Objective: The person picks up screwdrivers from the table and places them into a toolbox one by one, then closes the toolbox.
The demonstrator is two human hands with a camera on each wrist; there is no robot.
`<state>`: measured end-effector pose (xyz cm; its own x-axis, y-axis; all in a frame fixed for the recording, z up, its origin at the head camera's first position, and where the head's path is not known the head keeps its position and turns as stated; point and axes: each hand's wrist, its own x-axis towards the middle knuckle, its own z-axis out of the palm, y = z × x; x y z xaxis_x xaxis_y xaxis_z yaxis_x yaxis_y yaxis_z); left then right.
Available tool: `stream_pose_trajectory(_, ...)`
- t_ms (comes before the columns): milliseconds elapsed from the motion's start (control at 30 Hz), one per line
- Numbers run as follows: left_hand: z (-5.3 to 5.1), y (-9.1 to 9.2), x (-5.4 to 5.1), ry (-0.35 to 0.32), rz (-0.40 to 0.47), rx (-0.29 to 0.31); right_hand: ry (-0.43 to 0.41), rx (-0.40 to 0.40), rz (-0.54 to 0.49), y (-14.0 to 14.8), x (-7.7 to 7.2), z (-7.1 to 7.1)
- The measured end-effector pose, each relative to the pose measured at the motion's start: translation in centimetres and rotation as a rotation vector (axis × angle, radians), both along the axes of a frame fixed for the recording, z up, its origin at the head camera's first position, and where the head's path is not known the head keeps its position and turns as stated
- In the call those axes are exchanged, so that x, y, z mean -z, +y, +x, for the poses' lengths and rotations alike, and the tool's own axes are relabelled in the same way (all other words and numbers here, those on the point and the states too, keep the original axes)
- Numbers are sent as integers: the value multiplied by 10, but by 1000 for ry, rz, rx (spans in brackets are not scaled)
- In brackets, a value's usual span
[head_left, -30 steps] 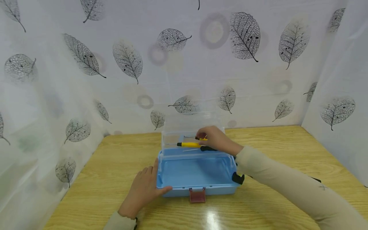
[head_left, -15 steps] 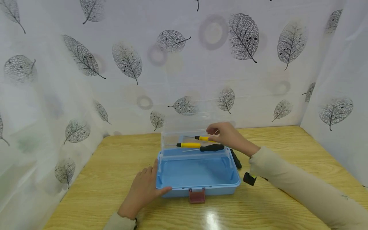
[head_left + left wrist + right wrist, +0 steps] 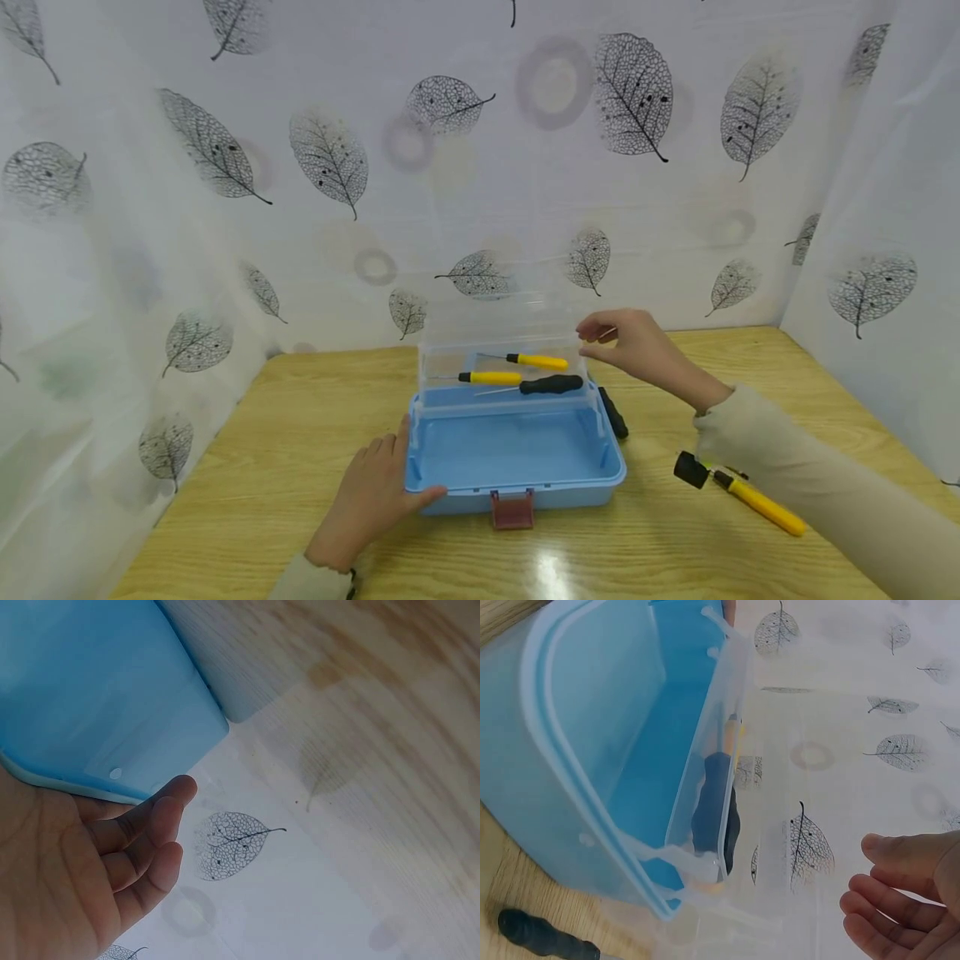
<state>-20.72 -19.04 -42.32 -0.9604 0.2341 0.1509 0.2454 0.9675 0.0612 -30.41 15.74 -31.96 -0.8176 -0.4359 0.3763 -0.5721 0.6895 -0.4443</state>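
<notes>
A blue toolbox (image 3: 517,496) stands on the table with its clear lid (image 3: 498,321) raised. Its clear upper tray (image 3: 438,392) holds two yellow-handled screwdrivers, one at the back (image 3: 542,362) and one in front (image 3: 495,378), plus a black-handled screwdriver (image 3: 553,384). My left hand (image 3: 375,496) rests against the box's left side, thumb along the front rim; in the left wrist view its fingers (image 3: 161,814) are gently bent beside the blue wall. My right hand (image 3: 633,346) hovers right of the tray, holding nothing, fingers loosely curved.
On the table, a black handle (image 3: 612,412) lies by the box's right side. Further right lie a black blocky piece (image 3: 690,470) and a yellow-handled tool (image 3: 765,504), partly near the right sleeve. A maroon latch (image 3: 513,510) hangs at the box front. Leaf-printed curtain surrounds the table.
My right hand has let go of the back yellow screwdriver in the tray and moved right, away from the box. The left hand stays in place.
</notes>
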Motion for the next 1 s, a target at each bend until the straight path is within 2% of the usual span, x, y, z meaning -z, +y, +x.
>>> stream_pose_trajectory(233, 0, 0, 1, -8, 0, -5, -15, 44, -13, 16, -3, 6)
stream_pose_trajectory(700, 1, 0, -2, -10, -2, 3, 10, 115, -22, 50, 0, 16)
stream_pose_trajectory(1000, 1, 0, 0, -4, 4, 8, -15, 122, -5, 72, 2, 27)
